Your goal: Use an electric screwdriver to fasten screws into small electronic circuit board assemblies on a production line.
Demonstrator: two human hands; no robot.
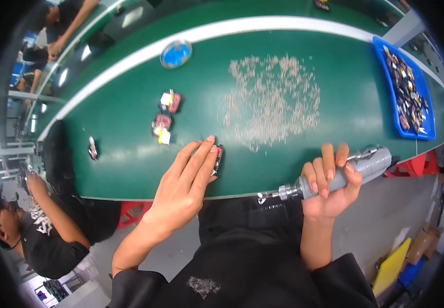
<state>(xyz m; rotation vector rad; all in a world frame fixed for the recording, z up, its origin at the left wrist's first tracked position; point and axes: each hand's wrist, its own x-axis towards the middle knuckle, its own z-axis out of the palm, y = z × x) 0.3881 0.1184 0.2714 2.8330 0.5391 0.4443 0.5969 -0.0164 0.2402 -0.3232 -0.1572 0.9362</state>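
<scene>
My left hand [183, 182] is at the table's near edge, its fingers stretched along a small black-and-red assembly [218, 158] that they pin against the green top. The hand covers much of this part. Off to the right, my right hand [332, 179] is wrapped round a grey electric screwdriver [368, 167]. The tool lies nearly level, its bit [263, 197] pointing left just past the table edge, apart from the part. Farther out on the table is a wide scatter of small silvery screws [273, 102].
Two black-and-red assemblies [170, 101] with yellow-white labels sit left of the screws. Another small part [93, 148] lies farther left. A round blue dish [176, 54] stands at the back. At right is a blue tray [429, 131] of assemblies. A co-worker [42, 231] sits at left.
</scene>
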